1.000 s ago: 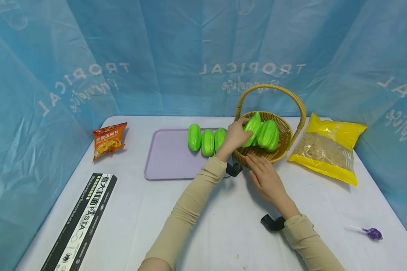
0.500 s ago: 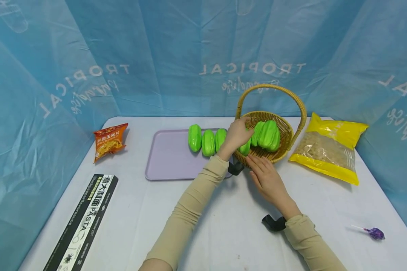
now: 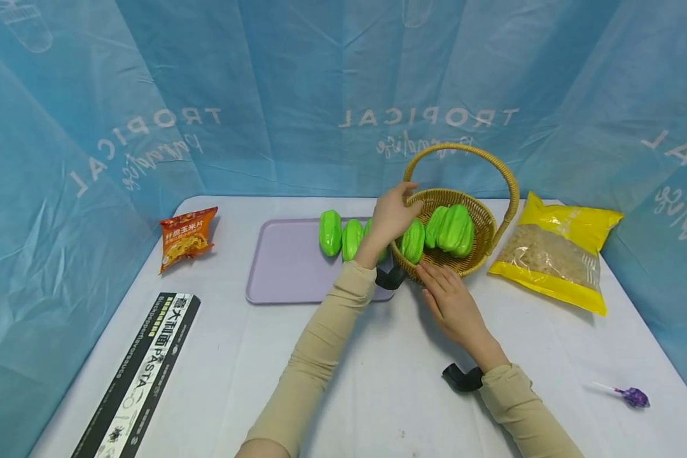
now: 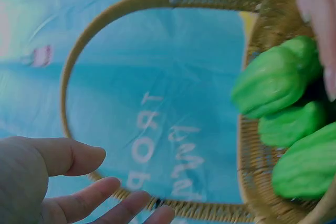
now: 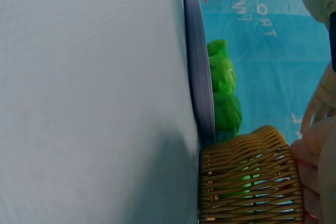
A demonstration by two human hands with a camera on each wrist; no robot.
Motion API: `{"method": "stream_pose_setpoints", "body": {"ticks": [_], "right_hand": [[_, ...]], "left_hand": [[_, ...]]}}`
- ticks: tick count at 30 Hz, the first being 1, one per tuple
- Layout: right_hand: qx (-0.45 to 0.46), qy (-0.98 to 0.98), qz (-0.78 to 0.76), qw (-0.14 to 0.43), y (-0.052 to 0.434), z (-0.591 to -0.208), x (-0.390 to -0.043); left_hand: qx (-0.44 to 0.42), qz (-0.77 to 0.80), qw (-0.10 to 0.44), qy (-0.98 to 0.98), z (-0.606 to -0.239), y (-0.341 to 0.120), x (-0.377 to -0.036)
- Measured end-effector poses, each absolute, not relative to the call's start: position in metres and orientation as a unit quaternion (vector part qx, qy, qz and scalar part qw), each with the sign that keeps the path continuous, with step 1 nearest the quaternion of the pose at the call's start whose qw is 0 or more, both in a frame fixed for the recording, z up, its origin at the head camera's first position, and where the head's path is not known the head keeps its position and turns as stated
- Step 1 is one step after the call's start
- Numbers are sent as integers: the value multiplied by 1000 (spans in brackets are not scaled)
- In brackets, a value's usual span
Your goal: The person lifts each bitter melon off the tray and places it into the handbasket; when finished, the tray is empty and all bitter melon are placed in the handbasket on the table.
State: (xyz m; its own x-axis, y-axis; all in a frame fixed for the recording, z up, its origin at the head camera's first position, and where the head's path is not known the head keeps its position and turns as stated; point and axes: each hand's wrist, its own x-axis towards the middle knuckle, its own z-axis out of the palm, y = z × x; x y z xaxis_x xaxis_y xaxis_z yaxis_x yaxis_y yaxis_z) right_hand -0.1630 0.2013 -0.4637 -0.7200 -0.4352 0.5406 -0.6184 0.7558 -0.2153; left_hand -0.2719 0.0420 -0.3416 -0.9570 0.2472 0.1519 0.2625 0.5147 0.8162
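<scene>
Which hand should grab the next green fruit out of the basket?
Probably the left hand: it hovers open over the basket rim, right beside the nearest green fruit. The right hand rests against the basket's outer wall, low on the table, seemingly steadying it.

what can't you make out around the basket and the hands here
- Third green fruit on the tray: head view, mostly hidden behind the left hand.
- Right hand fingertips at the basket: right wrist view, cut off by the edge.
- Fruit count in the basket: left wrist view, blurred, partly cropped.
</scene>
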Motion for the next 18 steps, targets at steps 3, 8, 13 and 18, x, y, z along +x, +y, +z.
{"method": "stream_pose_setpoints", "body": {"ticks": [3,8,13,18], "right_hand": [[289,-907,194,237,202,-463,-163],[288,-906,198,238,201,-463,-163],[290,-907,198,235,200,-463,-163],[287,-908,200,232,201,-464,-163]], "left_hand": [[-120,-488,16,-865,-338,30,-273],[-74,-514,30,-854,-341,5,-277],[-29,-531,62,-845,-350,-20,-282],[7,-537,79,-840,-363,-39,-287]]}}
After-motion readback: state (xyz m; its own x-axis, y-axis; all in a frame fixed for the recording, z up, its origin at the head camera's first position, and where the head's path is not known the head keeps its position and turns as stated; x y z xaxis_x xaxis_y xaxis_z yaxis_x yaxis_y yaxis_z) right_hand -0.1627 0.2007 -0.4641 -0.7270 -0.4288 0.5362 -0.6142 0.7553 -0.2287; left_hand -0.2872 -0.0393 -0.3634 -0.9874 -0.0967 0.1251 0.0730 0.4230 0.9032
